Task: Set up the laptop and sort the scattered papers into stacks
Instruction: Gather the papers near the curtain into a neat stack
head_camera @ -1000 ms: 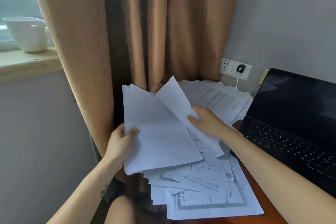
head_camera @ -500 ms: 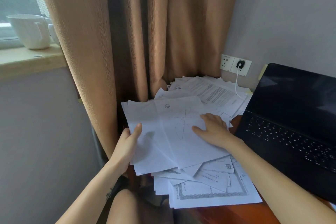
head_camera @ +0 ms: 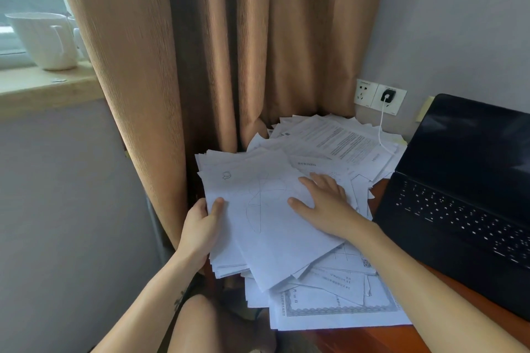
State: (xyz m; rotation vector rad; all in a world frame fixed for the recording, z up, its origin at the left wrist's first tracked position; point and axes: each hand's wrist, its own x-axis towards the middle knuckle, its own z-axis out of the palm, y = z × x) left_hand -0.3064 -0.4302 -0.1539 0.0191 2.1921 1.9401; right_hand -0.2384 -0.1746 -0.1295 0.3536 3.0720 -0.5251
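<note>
Spreading over the near edge of the reddish-brown wooden desk (head_camera: pixel 372 338), loose white printed sheets (head_camera: pixel 329 312) lie fanned at odd angles, the lowest one with an ornate border. Overlapping them sits the sheaf of plain white papers (head_camera: pixel 258 232), its long axis running away from the person and leaning a little left. The left hand (head_camera: pixel 200 226) pinches the sheaf's left long edge, thumb on top, fingers hidden beneath. The right hand (head_camera: pixel 327 203) lies flat on the top sheet toward its right side, fingers straight and spread, grasping nothing. The coming move is probably fetching another loose sheet. Those lie under and to the right of the sheaf, so the right hand is nearer. Close on that side, the open black laptop (head_camera: pixel 459 209) hems in the reach. Farther back, a second heap of white printed pages (head_camera: pixel 338 140) rests beside the foot of the tan pleated curtain (head_camera: pixel 286 51). A white charging cable (head_camera: pixel 381 129) drapes over it from the white wall socket (head_camera: pixel 380 94).
</note>
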